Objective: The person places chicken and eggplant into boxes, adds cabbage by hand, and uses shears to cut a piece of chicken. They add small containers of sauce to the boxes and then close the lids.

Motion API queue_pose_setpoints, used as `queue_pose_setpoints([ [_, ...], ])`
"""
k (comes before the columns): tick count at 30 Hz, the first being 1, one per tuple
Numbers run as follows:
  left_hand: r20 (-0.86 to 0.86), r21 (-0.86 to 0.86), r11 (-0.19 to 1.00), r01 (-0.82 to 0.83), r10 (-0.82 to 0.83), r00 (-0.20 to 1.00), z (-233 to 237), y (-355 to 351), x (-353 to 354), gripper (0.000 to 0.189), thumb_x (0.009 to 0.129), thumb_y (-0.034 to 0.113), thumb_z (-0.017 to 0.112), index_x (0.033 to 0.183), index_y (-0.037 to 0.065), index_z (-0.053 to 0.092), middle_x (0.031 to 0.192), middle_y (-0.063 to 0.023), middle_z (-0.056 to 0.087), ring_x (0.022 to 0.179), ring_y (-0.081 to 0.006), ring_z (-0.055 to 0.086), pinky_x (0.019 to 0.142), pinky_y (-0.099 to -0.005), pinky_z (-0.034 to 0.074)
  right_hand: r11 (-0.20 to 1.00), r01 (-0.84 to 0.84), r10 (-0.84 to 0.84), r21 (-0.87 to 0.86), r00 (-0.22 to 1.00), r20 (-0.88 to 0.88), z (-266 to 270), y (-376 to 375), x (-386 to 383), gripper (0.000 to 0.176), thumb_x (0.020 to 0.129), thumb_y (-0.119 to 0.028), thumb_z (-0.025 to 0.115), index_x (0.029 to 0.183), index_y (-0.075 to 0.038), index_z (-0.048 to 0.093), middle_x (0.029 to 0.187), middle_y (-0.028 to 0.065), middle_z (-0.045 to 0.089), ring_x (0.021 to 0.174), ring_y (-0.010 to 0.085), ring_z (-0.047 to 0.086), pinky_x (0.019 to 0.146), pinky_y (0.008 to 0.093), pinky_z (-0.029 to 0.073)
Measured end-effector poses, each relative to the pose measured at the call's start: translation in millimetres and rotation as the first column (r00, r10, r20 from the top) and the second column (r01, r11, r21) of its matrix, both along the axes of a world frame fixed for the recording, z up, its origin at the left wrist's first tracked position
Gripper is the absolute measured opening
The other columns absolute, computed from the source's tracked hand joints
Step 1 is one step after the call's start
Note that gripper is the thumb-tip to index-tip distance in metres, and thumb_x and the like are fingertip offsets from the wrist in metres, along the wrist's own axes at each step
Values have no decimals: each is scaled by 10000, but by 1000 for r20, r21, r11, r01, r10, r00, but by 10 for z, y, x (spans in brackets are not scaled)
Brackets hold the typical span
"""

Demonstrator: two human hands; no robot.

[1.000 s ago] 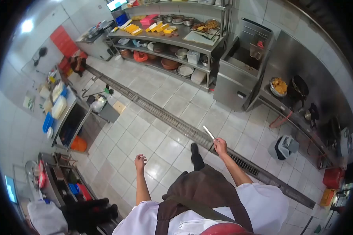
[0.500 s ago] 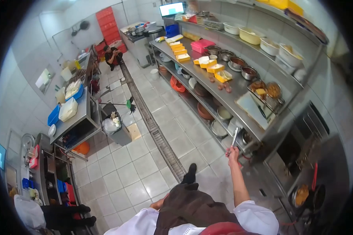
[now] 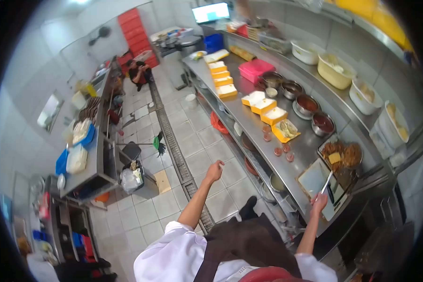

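My right hand [image 3: 319, 202] is closed around the handle of metal tongs [image 3: 327, 182], which point up and away over the cutting board. The white cutting board [image 3: 313, 179] lies on the steel counter, with a black-handled knife [image 3: 331, 193] on it. Just beyond the tongs' tip is a tray of fried food [image 3: 334, 157]. Out over the floor, my left hand [image 3: 215, 171] has its fingers curled, and whether it holds anything is too small to tell. Open yellow boxes [image 3: 273, 114] and small sauce cups [image 3: 278, 151] stand on the counter.
Steel pots of red sauce [image 3: 307, 105] stand along the back of the counter [image 3: 249, 84]. Plastic tubs [image 3: 336, 70] line the shelf above. A bin [image 3: 144, 183] and a floor drain [image 3: 174, 149] are at left. A person [image 3: 139, 75] crouches at the far end.
My right hand has moved up with the tongs, from beside the counter's edge to over the cutting board. My left hand has come forward from beside the apron. The view has moved closer to the counter.
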State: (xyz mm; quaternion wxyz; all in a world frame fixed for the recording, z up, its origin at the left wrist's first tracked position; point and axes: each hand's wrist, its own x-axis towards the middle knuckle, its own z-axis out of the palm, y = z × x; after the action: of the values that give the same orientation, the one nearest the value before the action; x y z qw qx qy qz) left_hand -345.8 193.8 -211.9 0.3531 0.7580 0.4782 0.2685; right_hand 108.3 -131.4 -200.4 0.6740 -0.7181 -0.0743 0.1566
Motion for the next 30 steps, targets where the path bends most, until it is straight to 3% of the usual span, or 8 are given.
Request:
queue_pose_setpoints([
  [2, -53, 68, 994, 90, -87, 995, -400, 502, 172, 244, 811, 9, 439, 1008, 31, 581, 788, -189, 629, 748, -303, 624, 659, -400, 498, 999, -7, 26, -52, 926, 377, -7, 324, 409, 220, 905, -163, 530, 999, 18, 612, 686, 103, 603, 580, 216, 585, 529, 369, 461],
  [3, -113, 87, 983, 163, -152, 982, -798, 753, 163, 275, 795, -19, 421, 1022, 21, 571, 825, -179, 637, 754, -290, 623, 660, -388, 500, 915, 130, 104, -381, 838, 536, -7, 311, 614, 297, 889, -254, 560, 962, 30, 610, 741, 175, 619, 670, 271, 615, 592, 382, 462],
  [5, 403, -393, 919, 35, 138, 905, -1030, 709, 210, 291, 855, 15, 414, 1120, -36, 525, 942, -131, 641, 772, -252, 622, 681, -366, 519, 815, 387, -63, -431, 799, 598, 145, 405, 834, 313, 865, -269, 575, 922, 35, 618, 859, 255, 633, 817, 416, 603, 729, 460, 465],
  [6, -59, -320, 946, 50, -73, 996, -982, 692, 97, 274, 876, 110, 455, 1081, -46, 548, 874, -137, 651, 744, -237, 629, 671, -362, 522, 704, 324, 53, -632, 864, 502, 595, 458, 902, 305, 866, -245, 573, 905, 53, 626, 857, 277, 625, 853, 442, 597, 748, 486, 462],
  [9, -430, -505, 862, -35, -216, 877, -1845, 662, -281, 315, 861, 246, 510, 991, -24, 608, 694, -111, 629, 686, -232, 631, 630, -387, 511, 587, 319, 44, -744, 905, 422, 937, 661, 1316, 394, 906, -303, 557, 867, 82, 636, 851, 273, 637, 826, 418, 614, 721, 499, 485],
  [15, -379, -788, 611, -81, -376, 845, -1697, 349, -137, 344, 815, 261, 581, 1041, 2, 589, 770, -106, 624, 752, -237, 628, 655, -416, 515, 324, 87, 92, -942, 988, 123, 1028, 783, 1561, 386, 942, -314, 527, 857, 40, 655, 804, 194, 654, 768, 352, 630, 665, 470, 512],
  [21, -340, -826, 561, -53, -423, 840, -1689, 838, 292, 414, 770, 276, 652, 1091, 27, 570, 845, -101, 620, 818, -242, 625, 681, -445, 518, 230, 142, 143, -963, 974, 177, 862, 638, 1379, 367, 857, -253, 596, 1077, 40, 580, 922, 228, 658, 889, 367, 640, 780, 456, 509],
  [30, -167, -890, 456, 20, -367, 915, -1928, 1396, 733, 563, 702, 299, 759, 1166, 66, 541, 959, -94, 612, 917, -250, 621, 719, -489, 523, 257, 399, 240, -880, 856, 458, 437, 771, 1305, 136, 839, -148, 473, 830, -38, 554, 742, 158, 614, 692, 287, 621, 580, 408, 483],
])
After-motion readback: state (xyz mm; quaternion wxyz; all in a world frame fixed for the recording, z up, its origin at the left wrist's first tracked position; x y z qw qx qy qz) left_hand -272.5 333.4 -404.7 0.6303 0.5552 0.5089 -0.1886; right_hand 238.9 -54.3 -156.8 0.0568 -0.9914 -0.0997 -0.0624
